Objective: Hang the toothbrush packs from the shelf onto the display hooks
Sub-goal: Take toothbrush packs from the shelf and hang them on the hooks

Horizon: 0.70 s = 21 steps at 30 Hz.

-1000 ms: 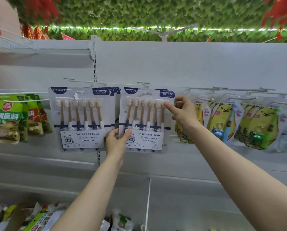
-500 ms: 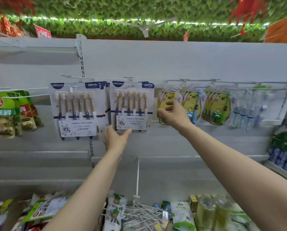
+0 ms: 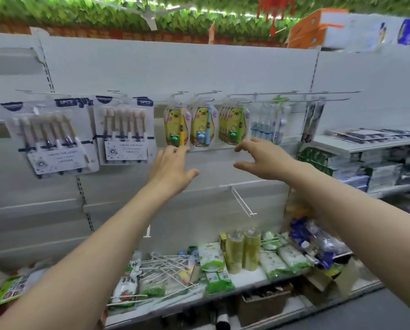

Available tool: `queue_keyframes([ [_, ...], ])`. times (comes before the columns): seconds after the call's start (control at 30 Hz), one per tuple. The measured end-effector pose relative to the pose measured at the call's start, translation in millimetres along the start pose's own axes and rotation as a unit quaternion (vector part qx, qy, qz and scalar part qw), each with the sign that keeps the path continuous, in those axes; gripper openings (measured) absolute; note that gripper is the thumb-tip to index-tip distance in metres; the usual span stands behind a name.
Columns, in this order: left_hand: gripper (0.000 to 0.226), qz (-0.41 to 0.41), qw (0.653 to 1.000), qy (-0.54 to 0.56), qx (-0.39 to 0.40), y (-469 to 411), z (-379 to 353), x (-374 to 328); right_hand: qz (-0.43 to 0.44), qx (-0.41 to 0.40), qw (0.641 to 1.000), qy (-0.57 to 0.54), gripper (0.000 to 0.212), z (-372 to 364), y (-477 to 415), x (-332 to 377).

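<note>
Bright, even, cool light fell from above the white back panel, where a glowing strip ran through the leaf garland. Shadows on the panel were faint. Motion blur smeared everything; print on the toothbrush packs hanging against it was unreadable. The panel's uprights bowed outward, and boxes to its right dissolved into streaks.

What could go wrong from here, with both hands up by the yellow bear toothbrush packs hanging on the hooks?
1. The left hand is right at the bottom edge of the leftmost yellow pack; a bump might swing it or unhook it.
2. An empty hook juts out below the right hand; lowering that arm could catch on it.
3. Loose hooks lie tangled on the lower shelf; reaching there may snag fingers.
</note>
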<state>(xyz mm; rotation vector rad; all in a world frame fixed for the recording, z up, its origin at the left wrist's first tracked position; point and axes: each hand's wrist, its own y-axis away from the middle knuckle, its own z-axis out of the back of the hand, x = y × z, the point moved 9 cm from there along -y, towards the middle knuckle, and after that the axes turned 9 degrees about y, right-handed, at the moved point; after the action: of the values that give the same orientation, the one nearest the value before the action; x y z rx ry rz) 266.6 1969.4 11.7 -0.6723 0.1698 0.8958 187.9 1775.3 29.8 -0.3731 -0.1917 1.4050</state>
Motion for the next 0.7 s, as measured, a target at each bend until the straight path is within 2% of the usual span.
queue_keyframes([
  [0.17,0.068,-0.039,0.998,0.005,0.039,-6.8,-46.7,-96.2,-0.031,0.000,0.999,0.009,0.053,9.1,49.2,-93.4],
  [0.5,0.066,-0.088,0.989,0.087,0.080,-61.7,-174.3,-323.0,-0.121,-0.010,0.992,0.023,0.058,33.1,112.3,-354.3],
  [0.7,0.060,-0.104,0.983,0.119,0.089,-84.2,-245.2,-426.7,-0.138,-0.014,0.990,0.015,0.062,33.8,131.0,-474.0],
])
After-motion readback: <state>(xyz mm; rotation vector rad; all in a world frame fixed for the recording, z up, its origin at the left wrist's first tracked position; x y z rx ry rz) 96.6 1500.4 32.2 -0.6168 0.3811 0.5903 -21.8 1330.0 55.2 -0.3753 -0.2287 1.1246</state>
